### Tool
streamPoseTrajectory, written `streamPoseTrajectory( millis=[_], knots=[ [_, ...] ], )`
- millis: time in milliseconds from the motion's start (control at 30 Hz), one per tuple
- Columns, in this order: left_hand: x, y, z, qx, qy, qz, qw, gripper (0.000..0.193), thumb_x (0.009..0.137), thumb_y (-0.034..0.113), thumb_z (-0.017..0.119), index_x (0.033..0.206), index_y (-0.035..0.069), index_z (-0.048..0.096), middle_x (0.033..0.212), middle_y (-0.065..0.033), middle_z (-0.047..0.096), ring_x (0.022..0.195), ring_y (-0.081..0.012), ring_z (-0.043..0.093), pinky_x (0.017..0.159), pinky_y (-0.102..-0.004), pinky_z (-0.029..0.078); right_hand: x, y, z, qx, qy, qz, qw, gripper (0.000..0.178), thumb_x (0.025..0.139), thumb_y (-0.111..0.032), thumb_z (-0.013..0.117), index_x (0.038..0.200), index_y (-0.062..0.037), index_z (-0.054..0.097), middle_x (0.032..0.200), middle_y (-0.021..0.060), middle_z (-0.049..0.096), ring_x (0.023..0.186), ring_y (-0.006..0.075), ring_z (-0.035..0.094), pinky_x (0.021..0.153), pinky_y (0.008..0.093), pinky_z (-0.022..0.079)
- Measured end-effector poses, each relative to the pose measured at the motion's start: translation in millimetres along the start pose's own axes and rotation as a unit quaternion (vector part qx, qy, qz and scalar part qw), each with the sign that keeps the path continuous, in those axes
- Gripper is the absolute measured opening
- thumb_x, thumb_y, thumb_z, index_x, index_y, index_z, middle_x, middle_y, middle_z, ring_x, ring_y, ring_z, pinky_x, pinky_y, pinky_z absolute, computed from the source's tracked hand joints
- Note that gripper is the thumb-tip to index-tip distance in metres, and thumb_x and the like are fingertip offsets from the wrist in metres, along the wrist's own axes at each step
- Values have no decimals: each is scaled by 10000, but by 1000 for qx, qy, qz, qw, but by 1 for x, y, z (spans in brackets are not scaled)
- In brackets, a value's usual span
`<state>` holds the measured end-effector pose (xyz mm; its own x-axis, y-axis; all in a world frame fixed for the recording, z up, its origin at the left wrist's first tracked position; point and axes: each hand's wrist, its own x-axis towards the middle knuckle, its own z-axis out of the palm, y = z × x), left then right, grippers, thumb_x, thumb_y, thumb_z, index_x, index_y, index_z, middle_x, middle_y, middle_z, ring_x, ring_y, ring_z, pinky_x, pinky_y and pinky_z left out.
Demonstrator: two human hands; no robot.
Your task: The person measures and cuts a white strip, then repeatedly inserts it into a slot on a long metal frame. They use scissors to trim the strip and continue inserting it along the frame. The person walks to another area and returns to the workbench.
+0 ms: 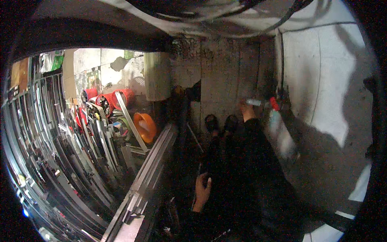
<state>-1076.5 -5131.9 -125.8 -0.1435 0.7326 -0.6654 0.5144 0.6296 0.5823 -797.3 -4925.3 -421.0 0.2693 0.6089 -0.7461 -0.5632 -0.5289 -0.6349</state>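
Low in the middle, my left hand (202, 192) is in front of my dark clothing with its fingers curled. Whether anything dark sits between thumb and fingers is lost in shadow. My right hand (248, 111) reaches forward past my shoes (221, 122), its fingers partly closed. A small pale elongated thing (253, 102) is at its fingertips; its kind is too blurred to make out. Just right of it is a bright red thing (275, 104), with a pale bottle-like shape (274, 117) below.
Long metal profiles (139, 183) run beside me on the left. Beyond them stand many more upright metal lengths (60, 157), red baskets (117, 99) and an orange basin (144, 127). A pale wall or panel (306, 76) rises on the right. The worn floor (219, 76) is dim.
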Motion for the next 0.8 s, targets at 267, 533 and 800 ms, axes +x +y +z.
streamPoseTrajectory(
  millis=[267,533,800],
  knots=[
    [1,-35,-13,-96,110,-127,981,339,943,241,568,1179,-2,561,1112,-119,591,1034,-230,565,924,-362,436,5,5,17,-82,12,-48,995,318,969,-244,514,1189,-14,518,1119,134,594,990,274,585,862,392,488],
    [-1,-46,5,-78,91,-149,982,308,948,214,548,1177,8,554,1142,-131,565,1055,-247,554,935,-373,431,-10,4,3,-179,2,-83,980,266,956,-220,538,1141,-29,545,1081,122,607,969,267,592,841,391,497],
    [31,-29,18,-101,107,-91,985,316,973,226,501,1207,14,520,1159,-127,570,1070,-268,552,963,-394,416,-16,-5,-11,-251,-74,-82,962,214,943,-196,561,1094,-45,572,1044,110,620,947,260,600,820,389,507]
  ],
)
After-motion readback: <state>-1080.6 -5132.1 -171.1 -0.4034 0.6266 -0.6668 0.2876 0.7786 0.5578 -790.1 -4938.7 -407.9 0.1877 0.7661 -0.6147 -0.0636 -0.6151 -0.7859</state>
